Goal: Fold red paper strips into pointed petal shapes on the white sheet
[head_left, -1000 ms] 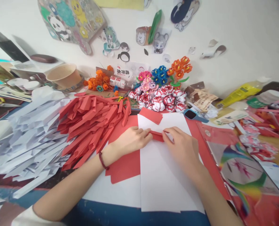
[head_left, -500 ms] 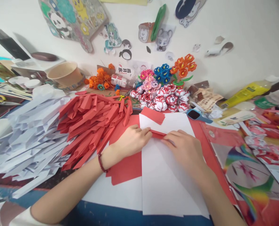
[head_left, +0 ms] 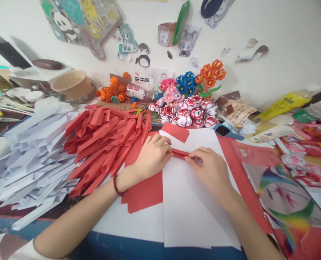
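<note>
Between both hands a narrow folded strip of red paper (head_left: 180, 154) lies across white sheets (head_left: 201, 209). My left hand (head_left: 155, 154) has its curled fingers closed on the strip's left end. The thumb and fingertips of my right hand (head_left: 207, 164) pinch the right end. Just behind the strip rests a small stack of flat red paper pieces (head_left: 175, 132). Larger red sheets (head_left: 145, 193) lie partly under my left wrist. To the left is a heap of folded red strips (head_left: 103, 141), next to a heap of folded white strips (head_left: 38, 155).
Red-and-white paper flowers (head_left: 186, 112) stand at the back, with orange flowers (head_left: 210, 76) behind them. A smartwatch (head_left: 222, 130) lies right of the white sheets. A clear-and-red plastic packet (head_left: 282, 191) covers the right side. A paper bowl (head_left: 71, 85) sits at the back left.
My left fingers have lifted and curled more at the strip's left end. My right hand has shifted slightly left along the strip, its fingers more bent.
</note>
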Motion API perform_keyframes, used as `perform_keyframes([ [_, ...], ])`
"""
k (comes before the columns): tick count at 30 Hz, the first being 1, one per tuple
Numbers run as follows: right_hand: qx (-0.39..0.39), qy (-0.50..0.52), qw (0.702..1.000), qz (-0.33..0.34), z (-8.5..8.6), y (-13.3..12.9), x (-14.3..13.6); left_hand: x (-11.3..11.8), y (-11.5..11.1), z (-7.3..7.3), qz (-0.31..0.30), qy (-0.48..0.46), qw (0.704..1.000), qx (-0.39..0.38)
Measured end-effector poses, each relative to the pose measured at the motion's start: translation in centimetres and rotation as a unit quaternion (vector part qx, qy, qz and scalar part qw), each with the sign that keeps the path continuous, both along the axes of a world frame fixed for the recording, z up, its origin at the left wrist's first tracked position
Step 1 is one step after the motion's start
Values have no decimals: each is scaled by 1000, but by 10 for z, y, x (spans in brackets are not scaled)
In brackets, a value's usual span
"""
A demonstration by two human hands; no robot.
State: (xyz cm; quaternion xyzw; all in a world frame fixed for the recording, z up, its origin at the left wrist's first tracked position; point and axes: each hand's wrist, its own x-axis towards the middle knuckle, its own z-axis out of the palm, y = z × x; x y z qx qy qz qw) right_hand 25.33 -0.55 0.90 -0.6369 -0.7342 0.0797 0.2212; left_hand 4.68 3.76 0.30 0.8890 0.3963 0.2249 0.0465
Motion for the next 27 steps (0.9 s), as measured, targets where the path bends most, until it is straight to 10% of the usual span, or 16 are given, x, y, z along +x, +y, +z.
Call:
perform_keyframes([
  [27, 22, -38, 999, -14, -13, 4, -5, 11, 2, -11, 60, -74, 993, -73],
])
